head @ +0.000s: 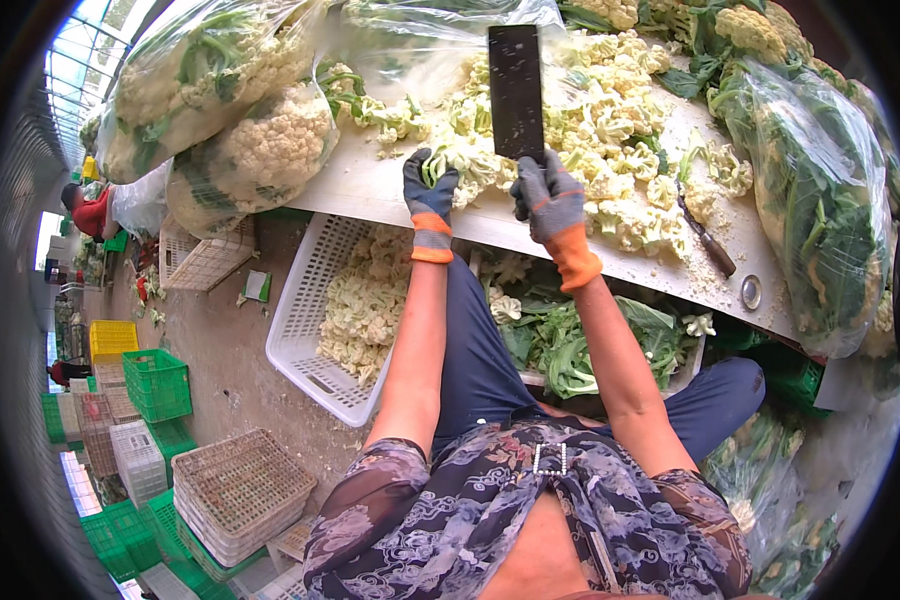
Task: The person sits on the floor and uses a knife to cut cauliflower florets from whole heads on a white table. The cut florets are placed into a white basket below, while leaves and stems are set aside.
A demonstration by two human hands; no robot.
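My right hand (553,196), in a grey and orange work glove, grips a cleaver whose dark, broad blade (516,91) points away from me above the table. My left hand (429,193), gloved alike, has its fingers around a cauliflower piece (461,166) with pale green stalks, at the near edge of the white table (360,180). Cut cauliflower florets (607,112) lie heaped behind and to the right of the blade. A knife with a wooden handle (716,253) rests on the table at the right, beside loose crumbs.
Plastic bags of whole cauliflower (270,150) stand at the table's left; another leafy bag (817,202) lies right. Below, a white crate (300,360) holds florets, and cauliflower leaves (570,345) fill a container between my legs. Stacked crates (232,487) and a person in red (94,214) are left.
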